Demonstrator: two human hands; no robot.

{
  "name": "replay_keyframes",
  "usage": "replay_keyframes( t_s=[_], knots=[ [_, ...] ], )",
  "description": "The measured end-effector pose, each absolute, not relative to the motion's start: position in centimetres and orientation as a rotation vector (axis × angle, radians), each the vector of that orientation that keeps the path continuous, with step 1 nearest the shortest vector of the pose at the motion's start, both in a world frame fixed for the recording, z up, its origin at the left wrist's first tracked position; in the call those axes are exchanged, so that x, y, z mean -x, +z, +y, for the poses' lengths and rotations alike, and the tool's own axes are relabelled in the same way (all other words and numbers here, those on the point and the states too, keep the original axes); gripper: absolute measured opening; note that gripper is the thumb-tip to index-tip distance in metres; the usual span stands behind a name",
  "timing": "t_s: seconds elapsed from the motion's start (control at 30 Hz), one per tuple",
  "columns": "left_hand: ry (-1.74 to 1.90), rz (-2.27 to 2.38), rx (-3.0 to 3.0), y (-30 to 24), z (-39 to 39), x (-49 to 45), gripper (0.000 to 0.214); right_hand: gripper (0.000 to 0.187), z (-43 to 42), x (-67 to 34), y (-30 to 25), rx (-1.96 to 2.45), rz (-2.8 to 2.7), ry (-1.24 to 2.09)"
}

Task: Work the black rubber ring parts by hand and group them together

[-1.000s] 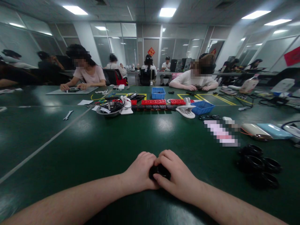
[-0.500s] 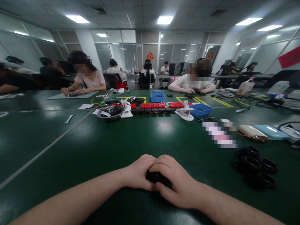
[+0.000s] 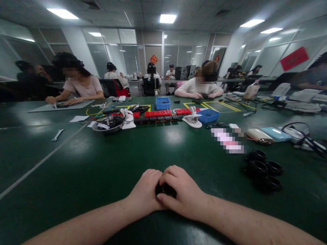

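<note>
Both hands are wrapped round a black round part (image 3: 166, 190) just above or on the green table, low in the middle of the head view. My left hand (image 3: 145, 189) grips it from the left, with its fingertips hidden behind the other hand. From the right, my right hand (image 3: 183, 193) closes over it, thumb in front and fingers curled across the top. A dark hollow shows in the part between thumb and forefinger; the rest is covered. To the right stand several black ring-shaped parts (image 3: 258, 168), grouped together.
Across the table lie red power sockets (image 3: 157, 113), a white clip base (image 3: 192, 119), a blue bin (image 3: 209, 116) and a metal bowl (image 3: 107, 129) of cables. A wrench (image 3: 57, 135) lies left. Power banks (image 3: 260, 136) and cables lie right. Co-workers sit opposite.
The view has swung to the right, so the table items appear further left. My right hand has shifted slightly on the black part, whose hollow now shows. Both hands still hold it.
</note>
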State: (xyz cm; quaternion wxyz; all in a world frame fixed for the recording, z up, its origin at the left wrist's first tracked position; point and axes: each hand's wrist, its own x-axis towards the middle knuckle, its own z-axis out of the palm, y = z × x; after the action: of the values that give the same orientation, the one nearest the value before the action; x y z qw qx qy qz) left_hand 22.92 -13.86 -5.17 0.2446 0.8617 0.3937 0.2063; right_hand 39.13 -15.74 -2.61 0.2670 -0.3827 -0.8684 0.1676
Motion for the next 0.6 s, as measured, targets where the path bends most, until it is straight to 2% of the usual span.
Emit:
replay_keyframes(
  t_s=[0.1,0.33,0.43,0.53,0.6],
  knots=[
    [0.52,0.98,-2.357,-5.1,-13.4,-22.7,0.023,0.009,-15.6,-39.2,-2.7,0.88,-2.366,0.456],
    [0.444,0.735,-2.364,-4.9,-12.3,-21.9,0.023,0.021,-15.6,-39.4,-2.2,0.538,-2.394,0.499],
    [0.447,0.746,-2.363,-4.8,-12.6,-21.8,0.034,0.021,-15.8,-39.4,-1.9,0.56,-2.347,0.459],
    [0.474,0.809,-2.348,-4.5,-13.5,-22.3,0.058,0.017,-15.9,-39.5,-1.8,0.661,-2.27,0.413],
    [0.502,0.935,-2.329,-4.2,-14.1,-22.7,0.061,0.014,-15.9,-39.5,-1.8,0.769,-2.249,0.402]
  ],
)
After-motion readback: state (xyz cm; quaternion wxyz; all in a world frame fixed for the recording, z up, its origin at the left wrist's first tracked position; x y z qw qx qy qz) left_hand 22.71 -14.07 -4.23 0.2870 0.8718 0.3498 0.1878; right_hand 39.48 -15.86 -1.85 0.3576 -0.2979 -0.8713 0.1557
